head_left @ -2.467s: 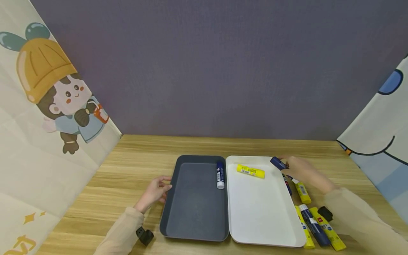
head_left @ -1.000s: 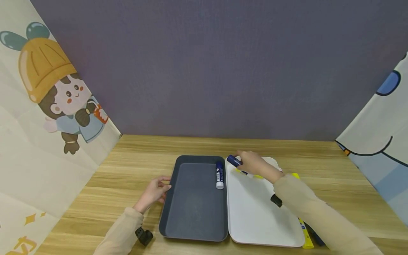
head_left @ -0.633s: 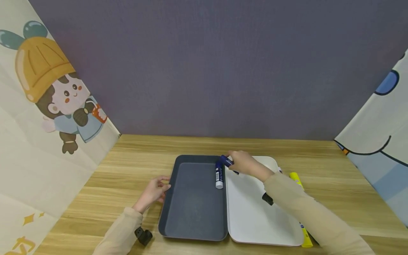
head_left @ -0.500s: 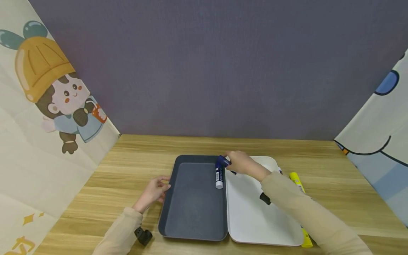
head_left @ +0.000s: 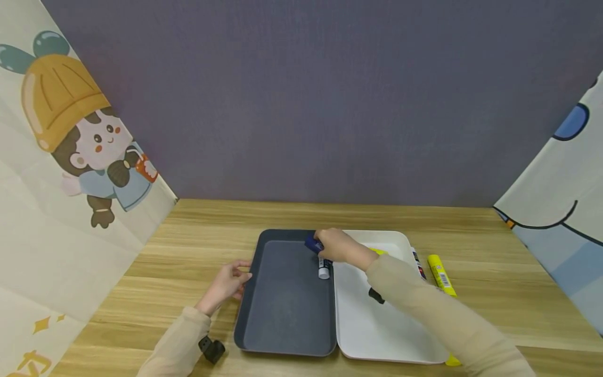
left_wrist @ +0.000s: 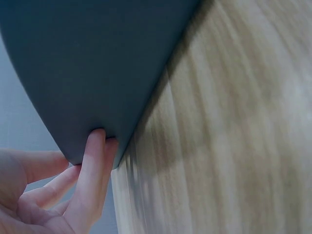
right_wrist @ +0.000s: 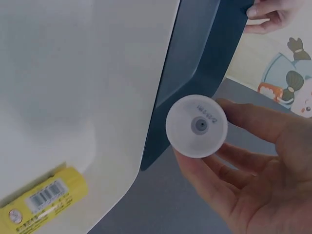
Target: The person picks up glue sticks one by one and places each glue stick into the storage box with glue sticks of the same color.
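My right hand (head_left: 336, 245) holds a dark blue glue stick (head_left: 313, 243) between thumb and fingers over the far right part of the dark grey tray (head_left: 282, 314). Its round white end (right_wrist: 196, 126) faces the camera in the right wrist view. Partly hidden under that hand, a second blue glue stick (head_left: 323, 271) with a white end lies along the tray's right wall. At the left side of the grey tray, my left hand (head_left: 226, 285) pinches the rim lightly, with fingertips (left_wrist: 96, 139) against the outer wall.
A white tray (head_left: 367, 330) sits against the grey one, with a yellow glue stick (right_wrist: 44, 201) in its far part. Right of it lie a dark glue stick (head_left: 417, 262) and a yellow one (head_left: 441, 275). My right sleeve covers others; a yellow end (head_left: 453, 361) shows near the front.
My right hand has carried the blue glue stick leftward from beyond the white tray's right side, across that tray, to above the grey tray. My left hand has stayed at the rim.
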`<state>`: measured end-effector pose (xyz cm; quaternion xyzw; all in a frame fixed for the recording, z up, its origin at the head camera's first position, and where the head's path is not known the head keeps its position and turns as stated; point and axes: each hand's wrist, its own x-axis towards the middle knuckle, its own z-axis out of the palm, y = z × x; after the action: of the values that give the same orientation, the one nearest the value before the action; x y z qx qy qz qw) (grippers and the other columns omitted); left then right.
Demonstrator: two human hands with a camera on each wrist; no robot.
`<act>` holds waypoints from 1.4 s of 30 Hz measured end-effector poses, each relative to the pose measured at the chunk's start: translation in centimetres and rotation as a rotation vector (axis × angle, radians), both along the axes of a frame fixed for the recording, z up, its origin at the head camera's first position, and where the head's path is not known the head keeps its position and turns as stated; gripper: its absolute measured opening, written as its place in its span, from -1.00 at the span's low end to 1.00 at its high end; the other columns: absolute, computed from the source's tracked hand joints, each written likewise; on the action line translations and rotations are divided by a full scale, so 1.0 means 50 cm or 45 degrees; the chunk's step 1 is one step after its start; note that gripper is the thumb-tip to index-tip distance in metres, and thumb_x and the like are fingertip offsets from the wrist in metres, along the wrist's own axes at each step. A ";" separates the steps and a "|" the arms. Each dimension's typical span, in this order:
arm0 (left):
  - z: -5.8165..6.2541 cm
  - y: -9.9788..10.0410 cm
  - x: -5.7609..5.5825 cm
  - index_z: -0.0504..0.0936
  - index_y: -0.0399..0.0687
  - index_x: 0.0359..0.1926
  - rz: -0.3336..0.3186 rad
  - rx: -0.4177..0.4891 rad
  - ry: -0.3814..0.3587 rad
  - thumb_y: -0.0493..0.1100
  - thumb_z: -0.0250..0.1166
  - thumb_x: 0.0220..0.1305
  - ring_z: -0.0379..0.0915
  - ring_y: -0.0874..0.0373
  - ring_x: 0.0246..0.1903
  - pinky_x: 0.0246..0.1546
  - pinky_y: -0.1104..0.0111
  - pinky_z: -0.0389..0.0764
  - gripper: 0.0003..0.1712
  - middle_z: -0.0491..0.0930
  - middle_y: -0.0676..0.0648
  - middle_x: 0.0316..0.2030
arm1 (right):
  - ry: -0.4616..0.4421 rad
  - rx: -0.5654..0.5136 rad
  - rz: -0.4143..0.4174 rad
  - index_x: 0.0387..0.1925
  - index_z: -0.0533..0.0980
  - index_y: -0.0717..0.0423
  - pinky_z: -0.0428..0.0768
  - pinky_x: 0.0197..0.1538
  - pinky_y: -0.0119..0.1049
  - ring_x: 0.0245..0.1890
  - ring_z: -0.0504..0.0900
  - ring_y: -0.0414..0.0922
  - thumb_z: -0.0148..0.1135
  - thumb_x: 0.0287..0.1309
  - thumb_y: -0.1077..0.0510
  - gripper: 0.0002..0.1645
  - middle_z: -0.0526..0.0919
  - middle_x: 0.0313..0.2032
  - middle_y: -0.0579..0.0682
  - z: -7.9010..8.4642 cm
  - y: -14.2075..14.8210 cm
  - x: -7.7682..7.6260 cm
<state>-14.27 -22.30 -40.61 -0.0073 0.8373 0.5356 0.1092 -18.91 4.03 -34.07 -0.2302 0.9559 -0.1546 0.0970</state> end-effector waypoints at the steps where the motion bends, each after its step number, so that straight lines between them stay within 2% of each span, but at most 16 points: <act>1: 0.001 0.000 0.000 0.38 -0.36 0.07 -0.002 -0.002 0.002 -0.37 0.06 0.21 0.34 0.16 -0.70 -0.68 0.28 0.52 -0.62 0.46 -0.21 -0.48 | 0.003 0.007 0.005 -0.05 0.43 0.36 0.52 -0.30 -0.27 -0.30 0.54 -0.07 0.26 -0.05 0.27 -0.54 0.56 -0.17 0.19 -0.002 -0.004 -0.001; 7: -0.001 -0.001 -0.001 0.40 -0.33 0.07 0.004 -0.005 -0.008 -0.36 0.08 0.20 0.34 0.15 -0.70 -0.68 0.27 0.51 -0.62 0.47 -0.20 -0.48 | 0.002 0.074 0.034 -0.08 0.45 0.31 0.49 -0.32 -0.26 -0.34 0.52 -0.10 0.25 -0.03 0.25 -0.58 0.58 -0.22 0.14 -0.007 -0.030 -0.003; 13: -0.002 -0.001 -0.001 0.39 -0.36 0.06 -0.010 -0.023 0.022 -0.37 0.07 0.20 0.35 0.16 -0.71 -0.68 0.27 0.52 -0.62 0.47 -0.20 -0.50 | -0.033 0.121 0.054 -0.13 0.47 0.26 0.47 -0.36 -0.28 -0.38 0.50 -0.12 0.25 -0.01 0.23 -0.65 0.58 -0.29 0.09 -0.008 -0.055 0.001; 22: -0.002 0.010 -0.007 0.40 -0.32 0.07 0.016 -0.024 0.018 -0.37 0.08 0.20 0.34 0.17 -0.72 -0.69 0.28 0.51 -0.62 0.46 -0.18 -0.52 | -0.071 0.118 0.033 -0.29 0.51 0.24 0.45 -0.41 -0.32 -0.46 0.47 -0.14 0.30 -0.07 0.24 -0.75 0.57 -0.38 0.06 -0.020 -0.076 -0.003; 26: -0.004 0.013 -0.009 0.40 -0.33 0.06 0.018 -0.028 0.024 -0.38 0.07 0.20 0.35 0.16 -0.72 -0.69 0.28 0.51 -0.62 0.46 -0.19 -0.52 | -0.108 0.100 0.004 -0.40 0.50 0.23 0.42 -0.45 -0.34 -0.53 0.43 -0.15 0.30 -0.09 0.26 -0.84 0.54 -0.47 0.03 -0.027 -0.080 -0.008; 33: -0.004 0.029 -0.016 0.39 -0.34 0.07 0.037 -0.010 0.020 -0.38 0.07 0.20 0.36 0.16 -0.72 -0.69 0.28 0.52 -0.62 0.46 -0.19 -0.51 | -0.177 0.078 -0.029 -0.37 0.48 0.23 0.41 -0.49 -0.37 -0.55 0.40 -0.15 0.30 -0.08 0.27 -0.81 0.50 -0.48 0.01 -0.035 -0.076 -0.022; 42: -0.003 0.050 -0.026 0.40 -0.34 0.06 0.063 -0.012 0.028 -0.38 0.08 0.19 0.32 0.18 -0.73 -0.71 0.28 0.50 -0.63 0.45 -0.18 -0.54 | -0.191 0.084 0.001 -0.45 0.47 0.20 0.41 -0.50 -0.37 -0.57 0.39 -0.16 0.30 -0.08 0.27 -0.85 0.47 -0.54 -0.02 -0.042 -0.067 -0.042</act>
<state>-15.58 -19.79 -40.77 -0.0227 0.8406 0.5342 0.0865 -20.99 0.69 -36.17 -0.2149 0.9505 -0.1397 0.1759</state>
